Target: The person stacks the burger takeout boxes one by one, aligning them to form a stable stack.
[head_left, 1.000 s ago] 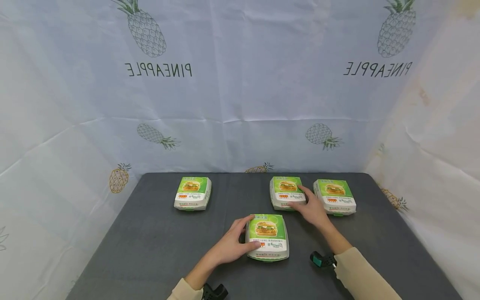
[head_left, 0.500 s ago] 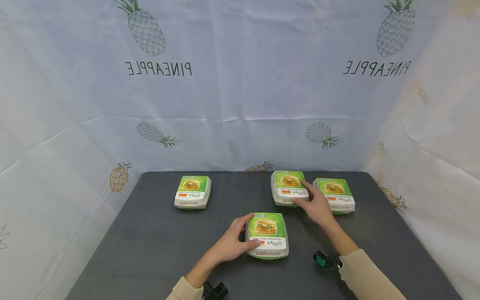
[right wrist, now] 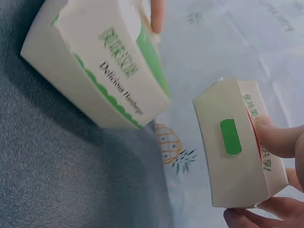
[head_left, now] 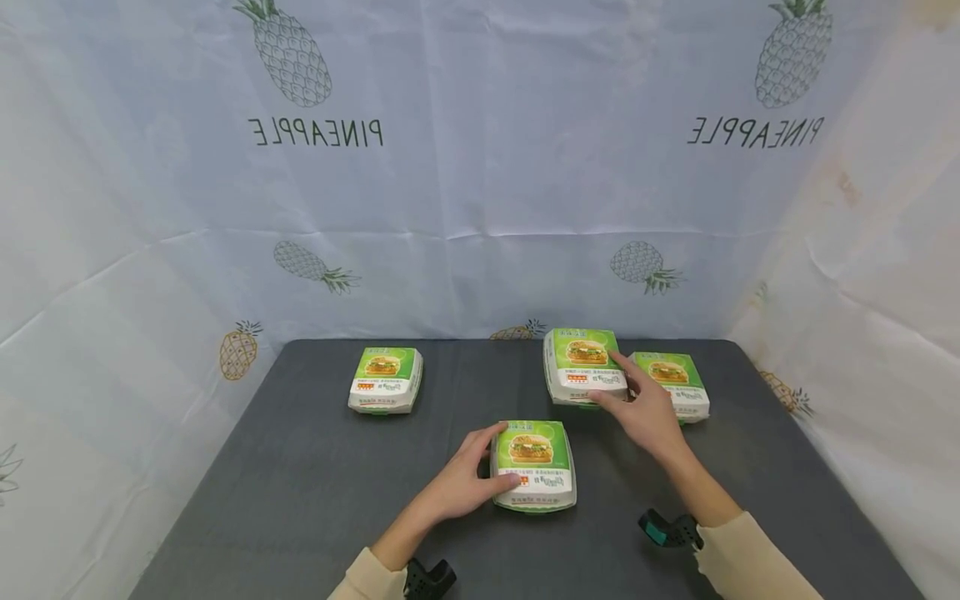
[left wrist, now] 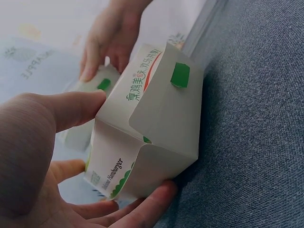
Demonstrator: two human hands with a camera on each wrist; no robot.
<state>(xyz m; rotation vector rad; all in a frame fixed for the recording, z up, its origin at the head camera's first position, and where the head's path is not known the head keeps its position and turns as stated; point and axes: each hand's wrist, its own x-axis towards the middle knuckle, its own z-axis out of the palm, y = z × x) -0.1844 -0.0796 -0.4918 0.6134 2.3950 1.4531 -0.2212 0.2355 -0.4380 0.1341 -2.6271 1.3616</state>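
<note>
My right hand [head_left: 651,414] grips a green-and-white hamburger box [head_left: 581,357], thumb at the front and fingers along the right side. That box [right wrist: 230,147] hangs above the grey tabletop, its green tab showing in the right wrist view. Nearer to me, a matching hamburger box [head_left: 534,454] sits flat on the table. My left hand [head_left: 463,482] holds it from the left, thumb at the front edge and fingers reaching to the back corner. In the left wrist view the thumb and fingers span this box [left wrist: 166,104] at one end.
Behind the right hand stands another hamburger box [head_left: 686,382], partly covered by it. One more hamburger box [head_left: 386,379] sits at the back left. A pineapple-print cloth [head_left: 480,192] hangs along the back edge of the grey table [head_left: 300,500].
The right hand has lifted its hamburger box off the table, up and slightly to the right, now overlapping the right-hand box in view. The left hand keeps its place on the near box.
</note>
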